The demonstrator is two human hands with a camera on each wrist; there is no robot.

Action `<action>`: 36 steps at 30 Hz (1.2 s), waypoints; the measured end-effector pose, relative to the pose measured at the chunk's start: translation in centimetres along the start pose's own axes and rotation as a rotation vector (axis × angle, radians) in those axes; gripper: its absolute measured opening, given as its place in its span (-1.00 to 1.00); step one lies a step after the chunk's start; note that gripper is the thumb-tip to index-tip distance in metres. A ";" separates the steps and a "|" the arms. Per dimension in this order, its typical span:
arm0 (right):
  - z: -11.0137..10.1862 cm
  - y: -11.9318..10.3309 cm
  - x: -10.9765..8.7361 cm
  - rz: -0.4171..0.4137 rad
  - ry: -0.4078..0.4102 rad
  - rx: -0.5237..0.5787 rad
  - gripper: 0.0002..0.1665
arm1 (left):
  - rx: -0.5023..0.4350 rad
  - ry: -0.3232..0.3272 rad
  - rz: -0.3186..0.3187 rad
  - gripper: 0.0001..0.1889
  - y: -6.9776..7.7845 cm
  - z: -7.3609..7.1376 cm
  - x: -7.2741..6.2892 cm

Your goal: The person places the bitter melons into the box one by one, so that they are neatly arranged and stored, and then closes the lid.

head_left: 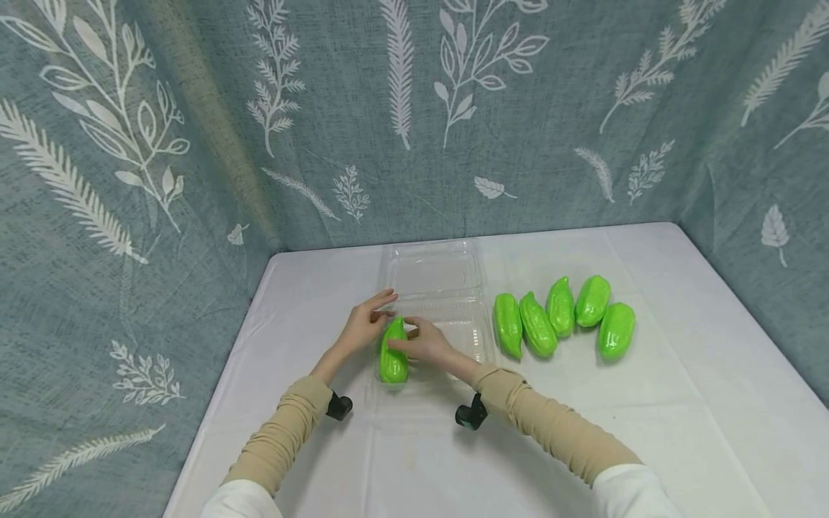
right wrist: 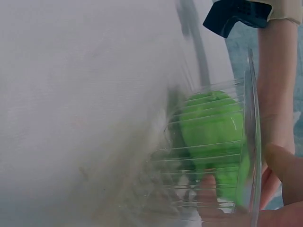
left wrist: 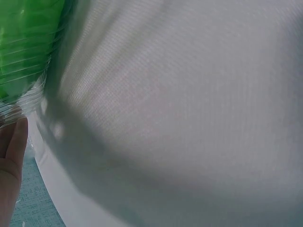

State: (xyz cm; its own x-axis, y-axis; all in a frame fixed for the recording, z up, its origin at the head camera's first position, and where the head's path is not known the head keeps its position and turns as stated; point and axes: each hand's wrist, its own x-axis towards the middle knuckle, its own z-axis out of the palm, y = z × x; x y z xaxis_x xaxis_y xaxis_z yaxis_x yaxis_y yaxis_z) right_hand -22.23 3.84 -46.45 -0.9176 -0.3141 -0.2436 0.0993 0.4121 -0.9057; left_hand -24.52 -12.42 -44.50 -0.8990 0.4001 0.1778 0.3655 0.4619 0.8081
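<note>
My right hand (head_left: pixel 429 344) holds a green gourd (head_left: pixel 393 368) between thumb and fingers, inside the left part of the clear box (head_left: pixel 465 338), its narrow tip pointing away from me. My left hand (head_left: pixel 364 327) is loosely spread, fingertips at the box's left wall. The lid (head_left: pixel 432 267) lies back, far side. Five more gourds (head_left: pixel 538 327) sit right of the box on the surface (head_left: pixel 414 467).

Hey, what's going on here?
A person is working at a white-covered table. Their right grip holds one green vegetable-like piece in the left side of an open clear plastic container. The left grip is at the container's left edge. Five similar green pieces lie to the container's right.
</note>
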 end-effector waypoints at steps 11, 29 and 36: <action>-0.1 0.1 -0.4 -0.006 -0.016 -0.032 -0.16 | 0.010 0.021 -0.002 -0.53 -0.1 0.2 0.1; -0.3 0.1 -0.8 0.013 -0.013 -0.025 -0.16 | 0.030 0.031 0.019 -0.53 -2.5 0.5 0.6; -0.9 0.3 -1.0 0.031 -0.004 -0.021 -0.18 | 0.026 0.029 0.012 -0.51 -4.3 0.8 0.9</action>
State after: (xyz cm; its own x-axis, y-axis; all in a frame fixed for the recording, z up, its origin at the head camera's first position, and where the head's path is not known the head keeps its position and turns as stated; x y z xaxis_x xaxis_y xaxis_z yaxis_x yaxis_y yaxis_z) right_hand -21.66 5.05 -46.21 -0.9126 -0.3048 -0.2727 0.1192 0.4396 -0.8903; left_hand -26.73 -13.38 -48.25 -0.9009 0.3827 0.2046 0.3825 0.4777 0.7909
